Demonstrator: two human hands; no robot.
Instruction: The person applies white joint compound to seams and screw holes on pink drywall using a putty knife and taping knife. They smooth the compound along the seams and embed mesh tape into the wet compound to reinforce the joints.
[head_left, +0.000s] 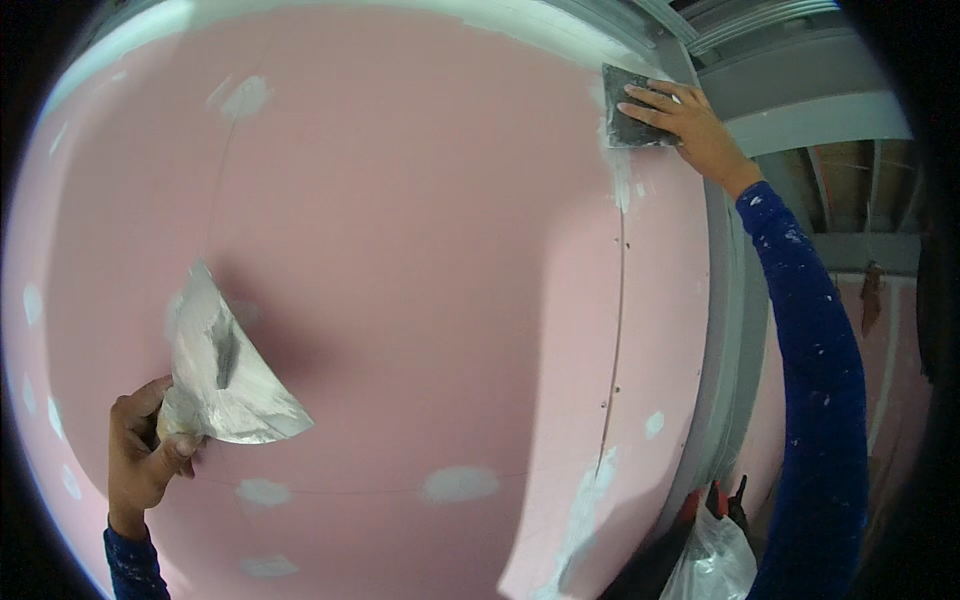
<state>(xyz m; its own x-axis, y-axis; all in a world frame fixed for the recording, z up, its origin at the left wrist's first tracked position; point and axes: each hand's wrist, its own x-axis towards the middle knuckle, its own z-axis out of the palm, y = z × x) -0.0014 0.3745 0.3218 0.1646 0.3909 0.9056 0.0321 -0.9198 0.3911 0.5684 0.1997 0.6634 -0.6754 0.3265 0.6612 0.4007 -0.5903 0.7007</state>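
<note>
My left hand (142, 455) is closed round the handle of a broad triangular putty knife (255, 405), which it holds up at the lower left. The metal blade is smeared, and a lump of grey filler (224, 360) sits on it. Up at the right, my right hand (705, 130) presses a dark, flat, square spreader (625, 128) against the pink wallboard (400, 250). Its fingers lie over the spreader's face, and the thumb is hidden. White filler (620, 175) covers the seam just below the spreader, while the bare joint (620, 290) with screw heads runs further down.
Dried filler patches (460, 484) dot the pink wall. A grey metal frame (725, 300) stands along the board's right edge, with a grey beam (810, 90) overhead. A clear plastic bag (715, 560) hangs at the lower right beside red and black items.
</note>
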